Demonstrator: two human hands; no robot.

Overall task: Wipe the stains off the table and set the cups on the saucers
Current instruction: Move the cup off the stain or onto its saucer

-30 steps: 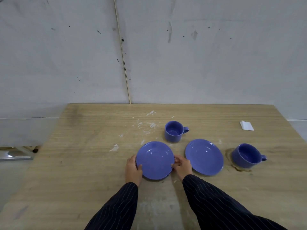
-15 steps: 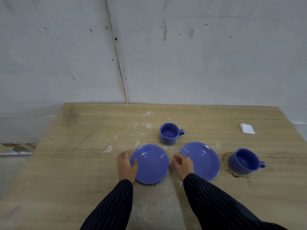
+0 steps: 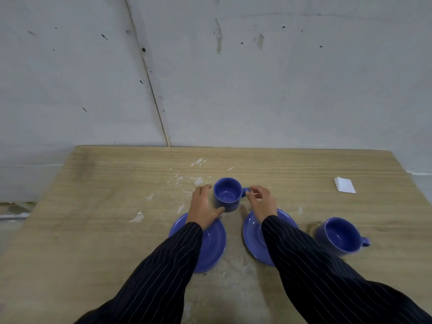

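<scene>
- Right hand (image 3: 263, 202): thumb and forefinger are pinching together at the handle of the small cup (image 3: 226, 195), just right of frame center. The handle is mostly hidden under them, so I cannot tell whether the pinch is actually closing on it.
- Left hand (image 3: 203, 208): fingers are spreading apart and curving round the cup's left wall, thumb tip touching its lower front edge. It is cupping the cup, not clamping it.
- The small cup is standing upright on bare wood between the two hands, mouth up, handle pointing toward frame right, into the right hand.
- Deciding relation: the cup is sitting beyond both saucers, toward the top of the frame. The left saucer (image 3: 211, 244) is lying under the left wrist; the right saucer (image 3: 251, 235) is lying under the right forearm. Either one lies back toward the bottom of the frame from the cup, so the carry would probably be a short lift and pull toward the wearer.
- Both hands look about equally near; the handle favors the right.
- The larger cup (image 3: 340, 237) is standing on the table at frame right, beside the right saucer, over a brown ring stain (image 3: 312, 226).
- White smears (image 3: 136, 217) are showing left of and beyond the small cup; a folded white cloth (image 3: 344, 184) is lying untouched at far right of the table (image 3: 93, 230).
</scene>
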